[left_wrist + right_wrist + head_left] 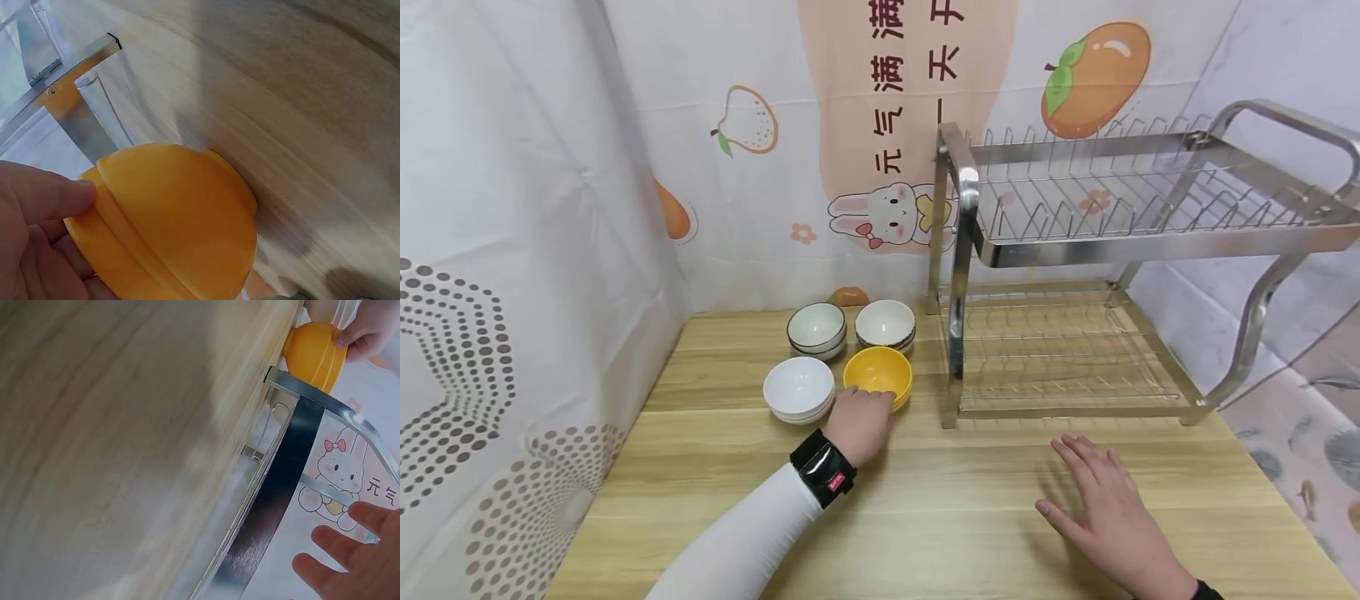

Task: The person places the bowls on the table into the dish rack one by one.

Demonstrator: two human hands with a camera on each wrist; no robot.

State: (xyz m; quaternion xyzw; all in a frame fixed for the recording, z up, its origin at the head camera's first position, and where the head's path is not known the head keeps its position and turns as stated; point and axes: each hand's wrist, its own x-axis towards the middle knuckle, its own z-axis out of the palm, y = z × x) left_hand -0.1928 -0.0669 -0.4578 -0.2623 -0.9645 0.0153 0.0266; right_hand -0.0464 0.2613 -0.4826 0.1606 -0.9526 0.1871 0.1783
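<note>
My left hand (859,423) pinches the rim of a yellow bowl (874,369) at the near side of its stack. In the left wrist view the thumb presses the outside of the yellow bowl (187,212) and the fingers curl to the inner side; a second rim line shows bowls nested together. White bowls (797,387) stand stacked just left of it. Behind are stacked dark-rimmed bowls (816,325) and white bowls with a patterned edge (886,323). Over the right part of the table, my right hand (1101,512) holds nothing, its fingers spread.
A two-tier metal dish rack (1071,412) stands to the right of the bowls, its near left leg close to the yellow stack. Wire slots line its upper shelf (1165,242). A printed curtain (737,208) hangs behind the wooden table (715,492).
</note>
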